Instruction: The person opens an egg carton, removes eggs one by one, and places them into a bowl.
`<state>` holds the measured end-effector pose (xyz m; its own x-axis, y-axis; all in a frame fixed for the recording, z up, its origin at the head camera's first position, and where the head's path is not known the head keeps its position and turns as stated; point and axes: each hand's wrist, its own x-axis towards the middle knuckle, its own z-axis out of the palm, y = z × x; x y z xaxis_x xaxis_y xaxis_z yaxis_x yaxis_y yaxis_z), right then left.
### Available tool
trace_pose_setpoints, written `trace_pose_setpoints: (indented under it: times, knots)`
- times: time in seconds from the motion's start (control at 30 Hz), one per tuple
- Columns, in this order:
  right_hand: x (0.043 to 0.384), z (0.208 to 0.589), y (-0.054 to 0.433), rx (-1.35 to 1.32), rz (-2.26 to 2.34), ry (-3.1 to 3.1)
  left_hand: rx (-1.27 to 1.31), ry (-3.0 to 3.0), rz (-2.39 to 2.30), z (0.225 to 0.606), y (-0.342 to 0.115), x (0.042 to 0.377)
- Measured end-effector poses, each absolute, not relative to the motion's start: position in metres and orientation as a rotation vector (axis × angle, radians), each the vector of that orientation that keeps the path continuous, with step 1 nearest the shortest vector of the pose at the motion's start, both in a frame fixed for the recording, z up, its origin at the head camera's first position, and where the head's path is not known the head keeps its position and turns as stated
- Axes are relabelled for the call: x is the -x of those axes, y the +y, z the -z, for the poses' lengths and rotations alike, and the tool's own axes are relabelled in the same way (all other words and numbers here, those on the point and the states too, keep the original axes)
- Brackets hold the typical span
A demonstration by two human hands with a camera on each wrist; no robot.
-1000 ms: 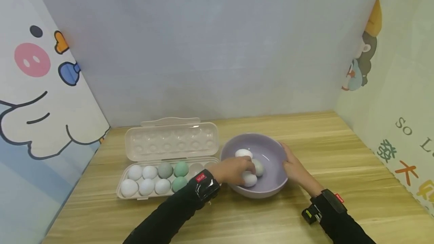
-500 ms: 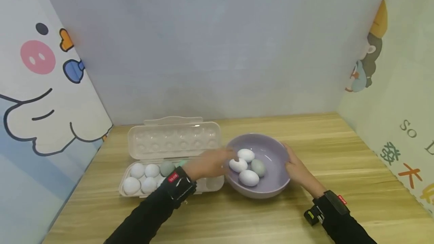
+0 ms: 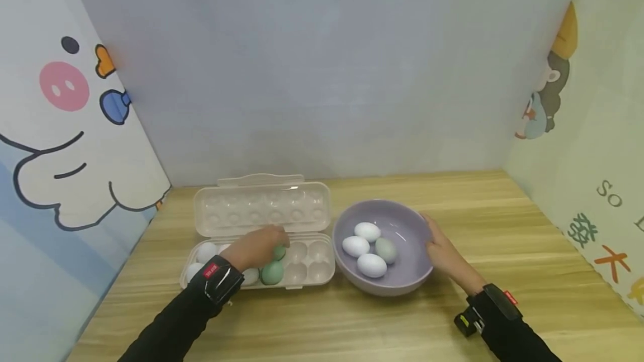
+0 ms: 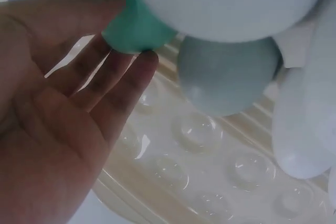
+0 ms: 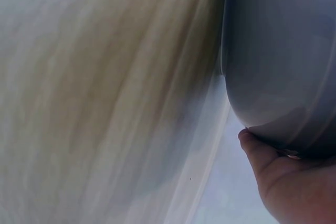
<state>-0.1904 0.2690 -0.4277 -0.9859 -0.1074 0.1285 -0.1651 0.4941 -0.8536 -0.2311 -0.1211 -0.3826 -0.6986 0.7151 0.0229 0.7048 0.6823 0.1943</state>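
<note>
My left hand [image 3: 257, 247] is over the open egg carton [image 3: 308, 280], its thumb and fingers pinching a green egg [image 4: 137, 27] in the back row. In front of that one sits a second green egg [image 3: 272, 272]. A grey-green egg [image 4: 226, 74] and white eggs fill the carton's left part, some partly hidden by the hand. With my right hand [image 3: 446, 253] I grip the right rim of a purple bowl [image 3: 411, 244]. Inside the bowl lie white eggs [image 3: 372, 266] and a pale grey-green egg [image 3: 386, 250].
The carton's clear lid [image 3: 263, 205] lies folded back behind its base. Several bare cups are at the carton's right end, close beside the bowl. A wood-grain tabletop [image 3: 493, 228] extends around both, with a grey panel [image 3: 327, 71] behind and printed panels at the sides.
My left hand has let go of a white egg in the bowl and moved left to a green egg in the carton. The right hand keeps its grip on the bowl.
</note>
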Motion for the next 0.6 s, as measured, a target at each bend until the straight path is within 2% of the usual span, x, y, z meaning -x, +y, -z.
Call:
trace_pose_setpoints:
  times: [0.27, 0.6]
  knots:
    - [0.192, 0.427, 0.269, -0.242, -1.534, -2.675, -1.268, 2.909, -0.226, 0.394, -0.129, 0.235]
    - [0.192, 0.428, 0.269, -0.243, -1.531, -2.682, -1.220, 2.937, -0.263, 0.393, -0.132, 0.234]
